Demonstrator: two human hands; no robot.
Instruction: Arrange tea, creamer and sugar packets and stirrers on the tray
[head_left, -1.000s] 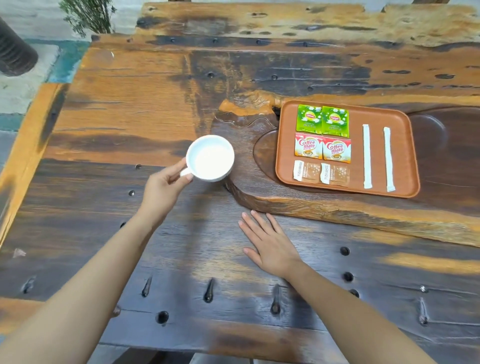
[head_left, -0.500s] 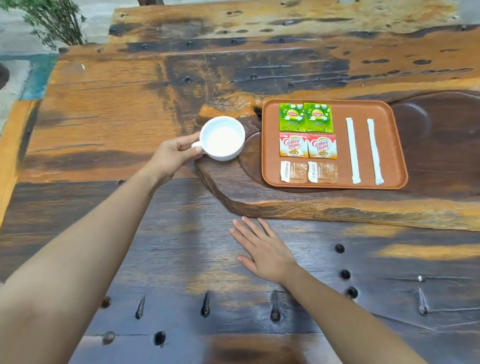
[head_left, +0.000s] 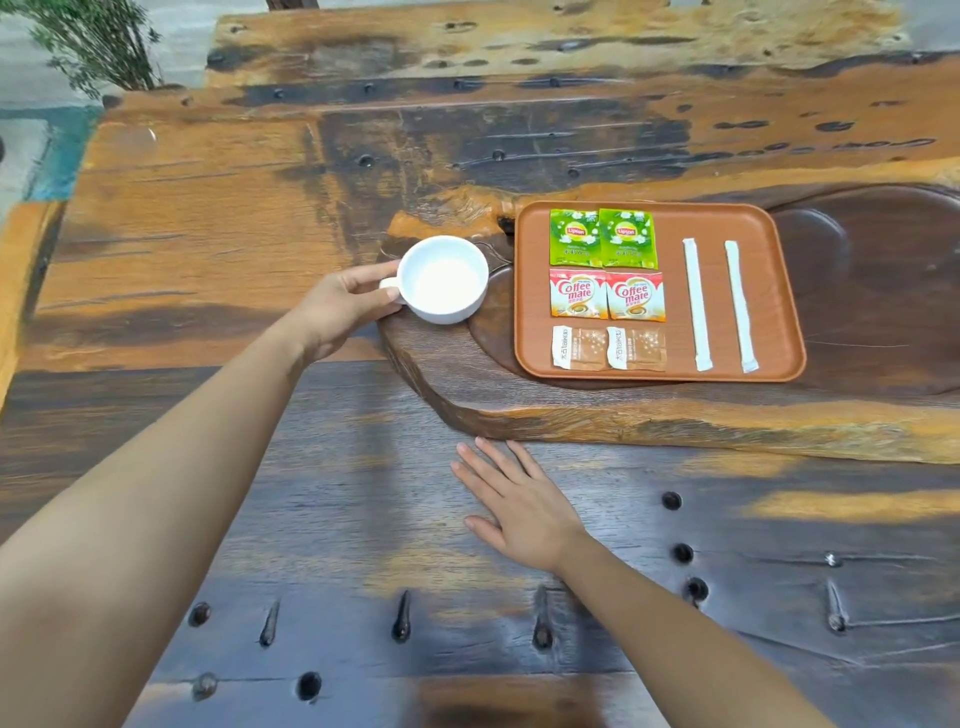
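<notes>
A brown tray rests on a raised wooden slab. On it lie two green tea packets, two red-and-white creamer packets, two brown sugar packets and two white wrapped stirrers, set out in rows. My left hand grips the handle of a white cup just left of the tray, on the slab's left end. My right hand lies flat on the table, fingers spread, below the slab's front edge.
The rough wooden table has dark holes and grooves near its front. The slab has a dark carved hollow to the right of the tray. A green plant stands beyond the table's far left corner.
My left hand has carried the white cup rightward from the bare table onto the slab's left end, close to the tray. My right hand has stayed flat on the table.
</notes>
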